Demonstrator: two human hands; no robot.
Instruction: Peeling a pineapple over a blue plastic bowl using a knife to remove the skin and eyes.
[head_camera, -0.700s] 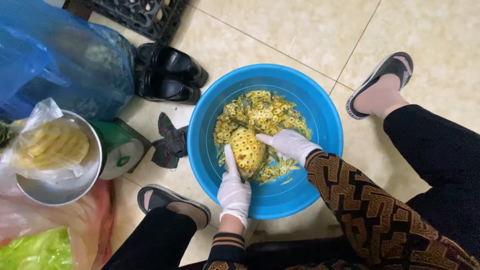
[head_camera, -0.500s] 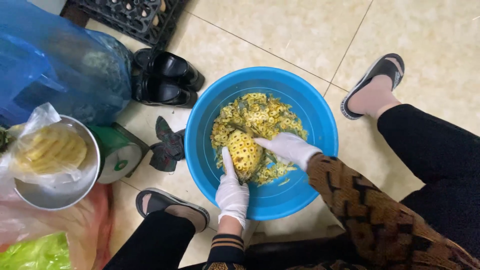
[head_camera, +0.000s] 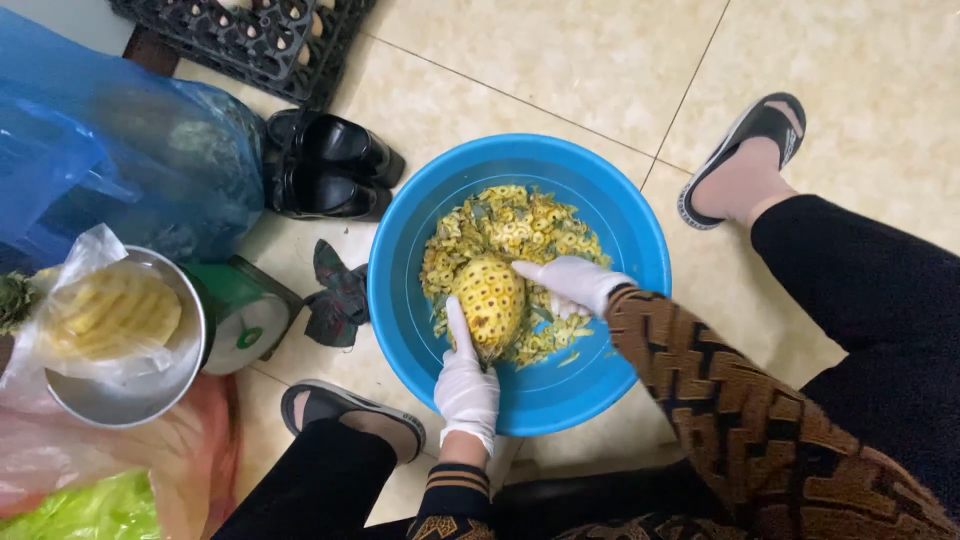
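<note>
While the legs in black trousers sat closest to the camera, the left hand (head_camera: 466, 385) in its white glove was wrapped round the lower end of the pineapple (head_camera: 489, 303), thumb up along its side, so a firm hold on the fruit. That pineapple was half peeled and sat inside the blue basin (head_camera: 610, 375), on top of a heap of peels (head_camera: 520, 225). From the other side the right hand (head_camera: 572, 282), gloved too, pressed on the fruit; couldn't tell if it held a knife, fingers were curled and hid it. Off to the left stood a green scale (head_camera: 240, 320) with a steel bowl (head_camera: 120, 395) holding peeled fruit in a bag. Farther out were black shoes (head_camera: 330, 170), a blue bag (head_camera: 110, 170) and a dark crate (head_camera: 260, 40).
</note>
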